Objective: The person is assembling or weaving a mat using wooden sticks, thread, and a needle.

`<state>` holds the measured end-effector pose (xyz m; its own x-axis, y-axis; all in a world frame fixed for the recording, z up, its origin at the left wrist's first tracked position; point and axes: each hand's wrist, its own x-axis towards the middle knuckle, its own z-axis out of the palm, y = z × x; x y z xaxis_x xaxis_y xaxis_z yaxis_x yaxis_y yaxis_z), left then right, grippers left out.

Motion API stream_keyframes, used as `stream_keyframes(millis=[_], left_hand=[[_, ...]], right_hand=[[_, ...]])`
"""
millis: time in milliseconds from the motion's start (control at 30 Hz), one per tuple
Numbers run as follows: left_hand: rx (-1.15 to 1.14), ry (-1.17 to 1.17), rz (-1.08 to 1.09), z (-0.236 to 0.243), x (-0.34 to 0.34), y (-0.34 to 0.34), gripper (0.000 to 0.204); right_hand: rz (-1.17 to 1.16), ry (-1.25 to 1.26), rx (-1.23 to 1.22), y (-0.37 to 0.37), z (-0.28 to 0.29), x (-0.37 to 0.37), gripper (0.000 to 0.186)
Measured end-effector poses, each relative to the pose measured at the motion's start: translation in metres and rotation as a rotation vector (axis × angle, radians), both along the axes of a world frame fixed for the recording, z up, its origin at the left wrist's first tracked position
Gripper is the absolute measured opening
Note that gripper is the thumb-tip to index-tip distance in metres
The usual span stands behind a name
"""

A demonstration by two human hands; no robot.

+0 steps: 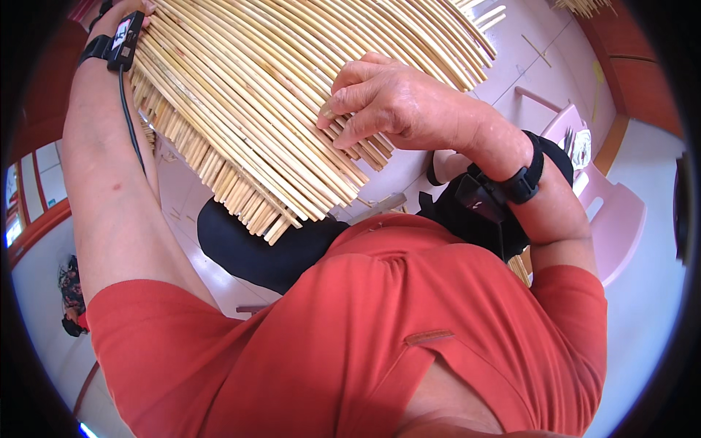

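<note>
A broad, flat layer of pale yellow reed stalks (241, 95) lies side by side across the upper middle, slanting down toward my lap. Along its lower left edge, a second layer of stalk ends (212, 171) shows underneath. My right hand (398, 106) is bent over the right-hand edge of the layer. Its thumb and fingers are curled down onto a few stalks there, with the fingertips against them. Far up at the left rim, my left hand (135, 7) is by the layer's upper left edge. Most of its fingers are cut off by the picture's edge.
A pink plastic chair (617, 219) stands at the right, with a metal tool (568, 139) and a small white packet (581, 150) on it. Loose stalk pieces (537, 50) lie on the tiled floor (511, 73). More stalks (584, 6) show at the top right.
</note>
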<state>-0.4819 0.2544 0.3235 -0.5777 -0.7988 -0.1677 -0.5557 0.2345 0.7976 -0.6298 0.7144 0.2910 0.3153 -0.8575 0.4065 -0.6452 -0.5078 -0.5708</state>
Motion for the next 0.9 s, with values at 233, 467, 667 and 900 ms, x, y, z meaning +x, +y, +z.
stream_keyframes(millis=[233,467,667,900], left_hand=[[0.028,-0.002,0.012,0.000,-0.016,-0.006,0.015],[0.330,-0.141,0.102,-0.036,-0.014,-0.066,0.026],[-0.098,0.558,0.508,0.001,0.031,-0.003,0.027],[-0.655,0.479,0.558,-0.063,0.091,0.072,0.030]], right_hand=[[0.033,0.017,-0.042,-0.004,0.007,-0.006,0.035],[0.013,0.008,0.037,0.001,0.011,-0.002,0.036],[0.018,0.042,0.098,0.001,0.026,0.001,0.039],[-0.017,0.082,0.115,-0.001,0.024,0.005,0.038]])
